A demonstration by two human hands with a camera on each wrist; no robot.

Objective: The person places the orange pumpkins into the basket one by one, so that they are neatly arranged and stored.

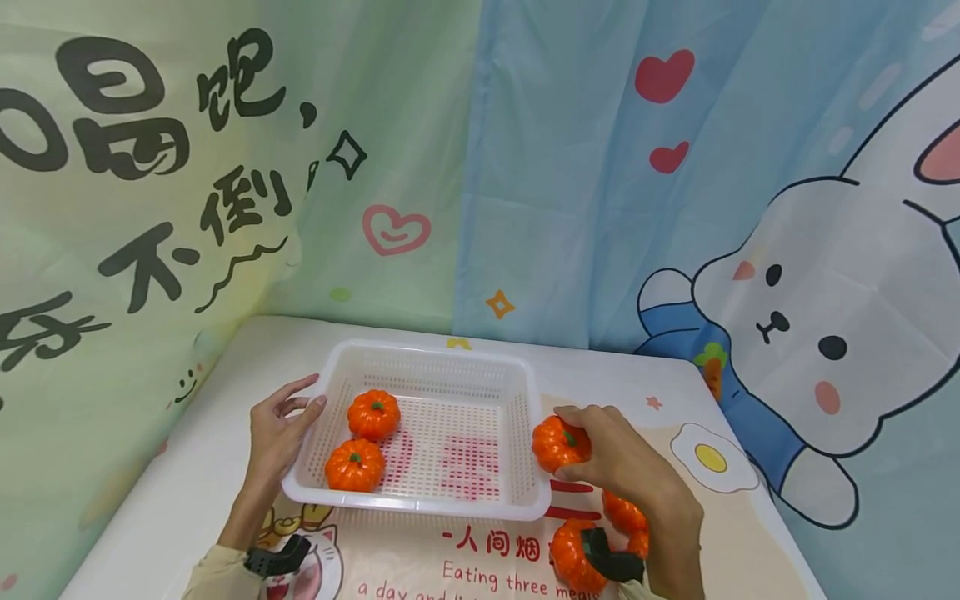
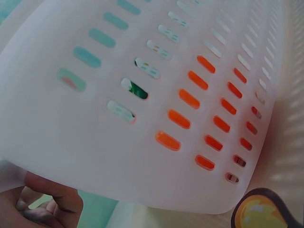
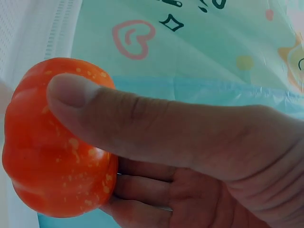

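Note:
A white plastic basket (image 1: 435,505) with slotted walls stands on the table, two small orange toy pumpkins (image 1: 373,414) (image 1: 355,466) inside at its left. At its left rim my left hand (image 1: 279,429) holds on with thumb and fingers; the left wrist view shows curled fingers (image 2: 54,199) beside the basket wall (image 2: 95,152). Just outside the right rim, my right hand (image 1: 618,450) grips another toy pumpkin (image 1: 558,444). The thumb (image 3: 142,123) lies across this pumpkin (image 3: 52,156) in the right wrist view, with the other fingers partly hidden behind it.
More toy pumpkins (image 1: 573,554) (image 1: 622,510) lie on the table below my right forearm, partly covered by it. A printed mat (image 1: 420,567) lies under the basket. Behind the table (image 1: 277,337) hangs a patterned curtain (image 1: 540,183).

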